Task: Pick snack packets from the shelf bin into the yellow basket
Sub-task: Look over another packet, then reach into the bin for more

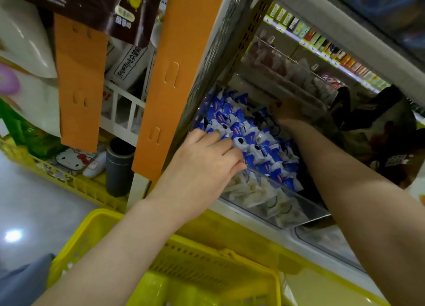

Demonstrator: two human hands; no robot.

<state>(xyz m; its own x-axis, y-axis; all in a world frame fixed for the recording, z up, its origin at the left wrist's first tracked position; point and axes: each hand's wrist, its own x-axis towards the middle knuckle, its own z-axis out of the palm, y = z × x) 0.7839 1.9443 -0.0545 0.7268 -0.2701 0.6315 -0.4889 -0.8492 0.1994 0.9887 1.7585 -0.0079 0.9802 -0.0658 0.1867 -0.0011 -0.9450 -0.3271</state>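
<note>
Inside the clear plastic shelf bin [279,205], the left hand [202,165] curls its fingers [226,145] over blue-and-white snack packets [253,142] to scoop them; the right hand [287,112], deeper in, has a grip I cannot tell.

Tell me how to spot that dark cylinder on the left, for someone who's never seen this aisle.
Find the tall orange post left of the shelf bin; at its foot sits a low yellow crate. The dark cylinder stands upright in it, beside a cartoon-cat item. It is the only plain dark grey thing among colourful packs.
</note>
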